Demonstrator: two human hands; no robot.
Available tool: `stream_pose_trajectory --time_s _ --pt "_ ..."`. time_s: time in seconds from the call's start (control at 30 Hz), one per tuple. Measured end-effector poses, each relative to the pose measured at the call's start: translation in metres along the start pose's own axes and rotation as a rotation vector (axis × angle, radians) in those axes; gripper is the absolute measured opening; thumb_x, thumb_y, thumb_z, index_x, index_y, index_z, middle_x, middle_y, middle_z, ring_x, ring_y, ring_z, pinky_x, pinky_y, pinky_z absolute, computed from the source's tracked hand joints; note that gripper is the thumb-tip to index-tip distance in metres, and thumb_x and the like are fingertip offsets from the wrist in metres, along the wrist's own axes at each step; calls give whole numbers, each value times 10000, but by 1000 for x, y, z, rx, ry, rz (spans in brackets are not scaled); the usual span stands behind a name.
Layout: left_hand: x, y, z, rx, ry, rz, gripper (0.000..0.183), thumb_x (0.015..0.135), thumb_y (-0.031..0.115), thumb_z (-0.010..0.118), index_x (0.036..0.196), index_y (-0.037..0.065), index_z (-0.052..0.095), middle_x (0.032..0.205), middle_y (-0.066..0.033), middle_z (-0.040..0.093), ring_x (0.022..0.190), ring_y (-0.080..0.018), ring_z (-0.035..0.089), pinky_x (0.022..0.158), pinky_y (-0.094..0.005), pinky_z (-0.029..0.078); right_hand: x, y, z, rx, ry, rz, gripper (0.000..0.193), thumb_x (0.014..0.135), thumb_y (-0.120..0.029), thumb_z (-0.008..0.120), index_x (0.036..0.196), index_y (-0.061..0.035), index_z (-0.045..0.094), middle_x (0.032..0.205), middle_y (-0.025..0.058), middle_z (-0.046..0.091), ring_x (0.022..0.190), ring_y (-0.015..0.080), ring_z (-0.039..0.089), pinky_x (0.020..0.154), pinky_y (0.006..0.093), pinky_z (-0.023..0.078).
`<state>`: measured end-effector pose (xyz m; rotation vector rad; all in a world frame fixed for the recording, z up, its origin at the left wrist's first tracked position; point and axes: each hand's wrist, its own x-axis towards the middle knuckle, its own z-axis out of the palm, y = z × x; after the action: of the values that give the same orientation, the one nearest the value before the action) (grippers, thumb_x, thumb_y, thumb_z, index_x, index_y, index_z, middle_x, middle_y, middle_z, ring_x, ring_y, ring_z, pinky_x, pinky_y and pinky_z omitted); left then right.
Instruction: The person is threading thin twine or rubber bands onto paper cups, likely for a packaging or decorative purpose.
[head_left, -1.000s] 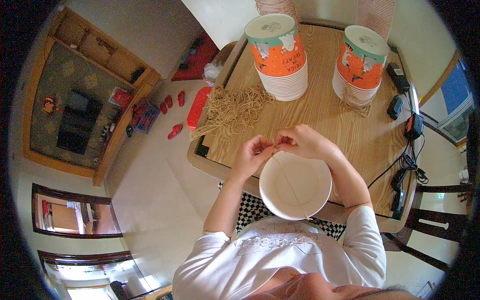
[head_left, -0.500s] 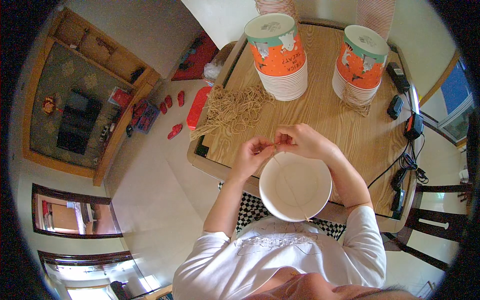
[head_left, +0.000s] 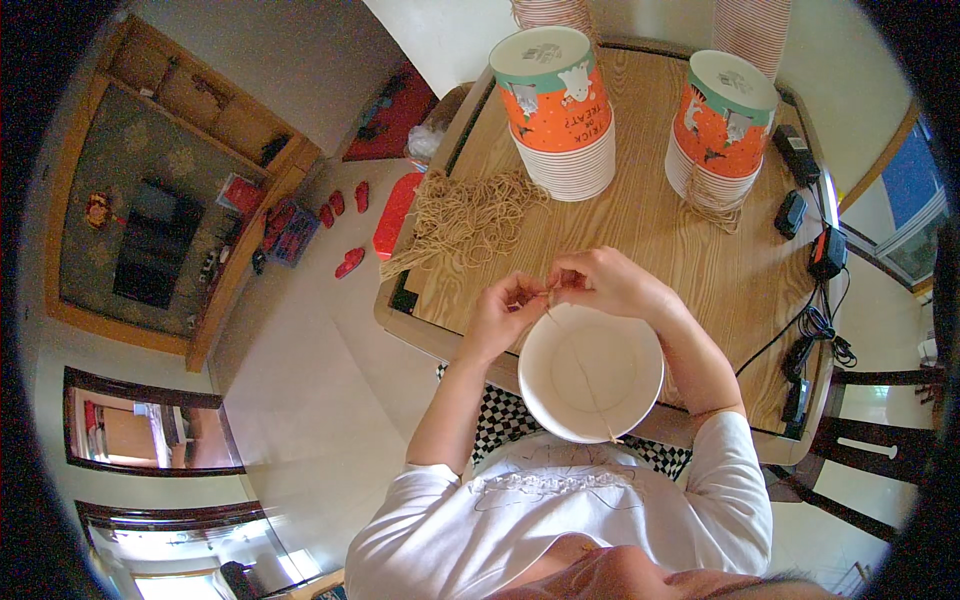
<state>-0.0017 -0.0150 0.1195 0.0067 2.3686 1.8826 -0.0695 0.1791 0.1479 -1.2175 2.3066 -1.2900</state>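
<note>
White paper inside and along the rim of the open bucket (head_left: 557, 392), mouth up, just in front of the white T-shirt (head_left: 610, 520) and overlapping the near edge of the wood-grain table (head_left: 640, 215); support underneath hidden. Across the mouth, from far rim to near rim, a thin brown twine strand (head_left: 583, 371), with a small tuft (head_left: 616, 438) at the near rim. At the far rim, left hand (head_left: 508, 312) with fingers bent and tips closed in a pinch on the far end of the strand; right hand (head_left: 608, 282) just beside, back upward, likewise drawn into a pinch on the same end, fingertips close against the left ones. Exact placing of each finger too small to tell. Beyond the left hand, on the table's left side, a loose tangled twine heap (head_left: 475, 215), near a red object (head_left: 398, 215) at the edge. Farther back, upside down, a left bucket stack (head_left: 560, 110) and a right bucket stack (head_left: 722, 125), both orange and green with white ghosts above many nested pale rims; twine loops (head_left: 712, 205) at the foot of the right one. Along the table's right side, black power adapters (head_left: 795, 155) and a bundled black cable (head_left: 819, 322). Below the near edge, black-and-white checkered cloth (head_left: 497, 422). Far left on the floor (head_left: 300, 370), red slippers (head_left: 350, 263).
</note>
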Motion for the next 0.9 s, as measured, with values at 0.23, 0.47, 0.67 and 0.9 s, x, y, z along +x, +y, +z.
stream_pose_trajectory --time_s 0.23,0.47,0.67,0.9 --pt "0 2 3 -97 11 39 106 799 80 671 862 49 592 808 -8 607 755 -101 567 708 -243 473 0 0 0 -6 33 -32 155 781 -193 603 903 -98 595 751 154 634 717 355 619 626 442 485" --pt "2 1 3 -80 2 64 137 796 79 681 877 41 578 825 0 606 748 -61 563 669 -222 482 1 13 6 -67 19 -58 138 800 -188 575 901 -102 613 759 161 630 700 367 610 615 454 482" --pt "1 3 2 -94 10 78 155 785 78 692 890 42 584 827 5 610 736 -61 567 680 -220 480 1 11 7 -55 11 -55 148 815 -175 547 909 -98 632 798 166 635 742 365 612 642 451 486" --pt "1 3 2 -88 7 81 146 790 90 690 887 39 594 812 4 611 730 -60 563 674 -215 475 1 7 6 -69 -2 -8 183 810 -168 550 960 -96 627 821 166 642 758 362 617 674 444 493"
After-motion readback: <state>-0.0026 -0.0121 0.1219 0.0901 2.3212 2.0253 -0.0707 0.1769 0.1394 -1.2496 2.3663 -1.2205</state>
